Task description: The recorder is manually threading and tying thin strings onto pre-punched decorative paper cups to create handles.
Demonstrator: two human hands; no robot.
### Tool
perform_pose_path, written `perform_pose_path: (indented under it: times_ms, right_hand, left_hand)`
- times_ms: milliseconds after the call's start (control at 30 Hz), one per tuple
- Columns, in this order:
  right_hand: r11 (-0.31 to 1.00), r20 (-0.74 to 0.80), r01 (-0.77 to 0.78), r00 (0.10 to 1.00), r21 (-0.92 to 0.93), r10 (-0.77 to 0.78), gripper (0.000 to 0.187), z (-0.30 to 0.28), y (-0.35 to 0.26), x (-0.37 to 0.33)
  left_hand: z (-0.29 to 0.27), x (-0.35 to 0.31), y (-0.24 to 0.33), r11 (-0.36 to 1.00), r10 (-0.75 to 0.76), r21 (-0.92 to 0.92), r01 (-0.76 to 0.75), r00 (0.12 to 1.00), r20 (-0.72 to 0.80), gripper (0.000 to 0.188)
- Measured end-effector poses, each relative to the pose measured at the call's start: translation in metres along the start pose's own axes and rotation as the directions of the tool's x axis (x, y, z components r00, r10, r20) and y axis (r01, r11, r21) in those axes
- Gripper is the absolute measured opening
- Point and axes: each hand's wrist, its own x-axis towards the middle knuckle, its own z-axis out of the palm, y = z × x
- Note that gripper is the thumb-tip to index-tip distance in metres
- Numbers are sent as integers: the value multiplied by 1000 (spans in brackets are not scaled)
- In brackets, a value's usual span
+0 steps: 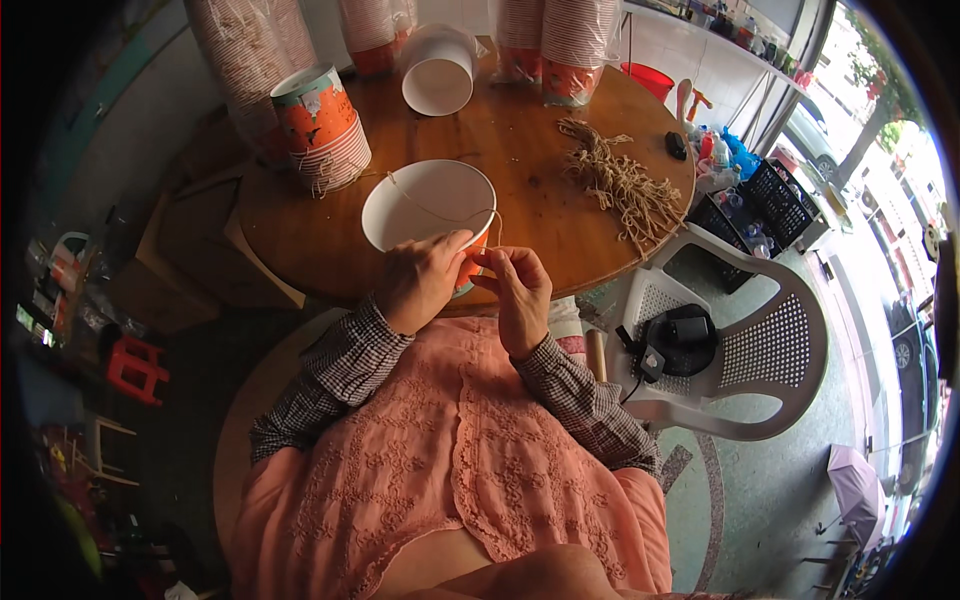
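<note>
Near the six o'clock edge of the desk (pixel 530 190), worked with both bare hands close together at the rim of a white-lined tub (pixel 400 205), set at about eleven o'clock from the knuckles. Rested the left hand (pixel 425 280), palm down and bent, against the tub's near side; could not tell how far closed at the hidden fingertips, or on what. Had the right hand (pixel 518 285) nearly closed, thumb against forefinger, in a small pinch apparently on a thin tan cord (pixel 499 226). Traced that cord up from the pinch, over the rim and slackly across the tub's mouth toward ten o'clock.

Risked, in all likelihood, losing the cord from so slight a pinch, through its thinness or a moment's loosened thumb. Risked also tipping or skidding the tub off the near edge, given a hard pull toward four o'clock and too light a steadying by the left hand. Could equally have caught the slack loop on a finger or the rim and knotted it.

Farther out, saw a loose bundle of cords (pixel 620 180) at two o'clock, tangle-prone by its look, and a nested stack of orange tubs (pixel 320 130) at ten. Past those, noted a white tub (pixel 438 85) on its side near twelve and plastic-wrapped stacks (pixel 575 45) at one.
</note>
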Motion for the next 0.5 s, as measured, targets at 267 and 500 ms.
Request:
perform_pose_path:
  times_ms: [267, 500]
  right_hand:
    - [999, -8, 26, 1000, -22, -26, 13, 5, 4, 1]
    - [946, 97, 114, 991, -302, -88, 14, -1, 9, 13]
  left_hand:
    - [0, 4, 6, 1000, 23, 10, -23, 1000, 7, 13]
    - [1, 7, 1, 999, 16, 45, -18, 999, 36, 7]
